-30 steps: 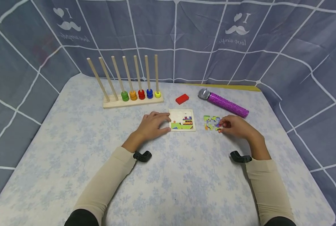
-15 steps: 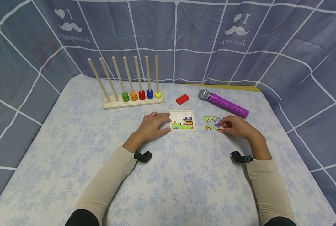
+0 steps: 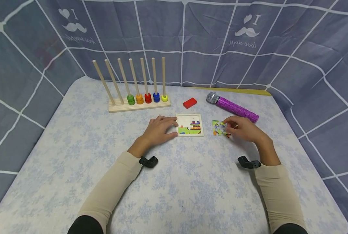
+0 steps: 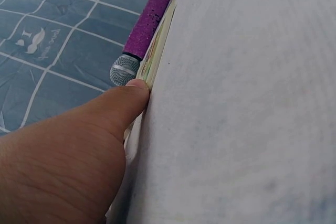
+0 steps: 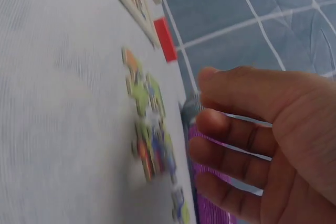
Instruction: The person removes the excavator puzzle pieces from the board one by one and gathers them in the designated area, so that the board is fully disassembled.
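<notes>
A square puzzle board (image 3: 188, 116) with a pale frame lies flat near the table's middle, and its lower and right parts are filled with a colourful picture. At its left edge rests my left hand (image 3: 159, 131), thumb and fingertips touching the frame with a gap between them. The thumb presses the board's edge in the left wrist view. Several loose puzzle pieces (image 3: 217, 130) lie to the right of the board. Just over them hovers my right hand (image 3: 244, 129), fingers loosely bent. In the right wrist view nothing shows between its thumb and fingers.
Behind the board lies a red block (image 3: 189, 103). A purple glittery microphone (image 3: 235, 108) lies just beyond the right hand. A wooden peg stand (image 3: 138, 105) with coloured rings stands at the back left. A grey-blue curtain (image 3: 209, 39) borders the table (image 3: 185, 185).
My right hand has lifted slightly and shifted a little left over the loose pieces, its fingertips coming away from them. The left hand stays at the puzzle board.
</notes>
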The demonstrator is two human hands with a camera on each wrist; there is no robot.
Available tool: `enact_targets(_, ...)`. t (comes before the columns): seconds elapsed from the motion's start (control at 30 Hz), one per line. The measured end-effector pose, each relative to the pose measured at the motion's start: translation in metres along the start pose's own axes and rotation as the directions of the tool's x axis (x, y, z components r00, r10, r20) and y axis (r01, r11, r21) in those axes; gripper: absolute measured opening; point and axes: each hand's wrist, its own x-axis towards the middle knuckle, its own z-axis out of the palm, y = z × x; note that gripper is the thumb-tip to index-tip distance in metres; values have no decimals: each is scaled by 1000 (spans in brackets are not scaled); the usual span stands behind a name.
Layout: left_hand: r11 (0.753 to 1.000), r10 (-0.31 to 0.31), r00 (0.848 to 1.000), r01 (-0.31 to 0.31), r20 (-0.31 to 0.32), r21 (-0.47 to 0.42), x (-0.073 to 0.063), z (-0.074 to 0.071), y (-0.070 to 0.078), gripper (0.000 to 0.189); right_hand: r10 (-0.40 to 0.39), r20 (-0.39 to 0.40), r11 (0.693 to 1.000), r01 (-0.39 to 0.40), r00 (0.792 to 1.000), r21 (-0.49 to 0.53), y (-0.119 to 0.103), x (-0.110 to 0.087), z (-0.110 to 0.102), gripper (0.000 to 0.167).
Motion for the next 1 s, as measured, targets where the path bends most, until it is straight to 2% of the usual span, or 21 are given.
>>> enact_targets(0.13,1000,-3,1000,3,-1,-4,-1,1,0,42,-25,23,1000,25,999,-13,-11,15,6,27)
enact_targets(0.4,1000,0,1000,0,5,-10,-1,0,1,42,-20,149,1000,18,989,14,-38,61,31,30)
enact_targets(0.53,1000,-7,1000,7,11,-4,0,-2,2,42,5,163,1000,-1,987,-24,-44,78,40,31)
enact_targets(0.7,1000,-7,1000,7,12,-6,0,-2,2,42,33,134,995,-20,990,-100,-45,84,46,32)
enact_targets(1.0,1000,-9,1000,9,13,-11,1,0,0,42,43,116,996,-33,992,-83,-44,83,49,25)
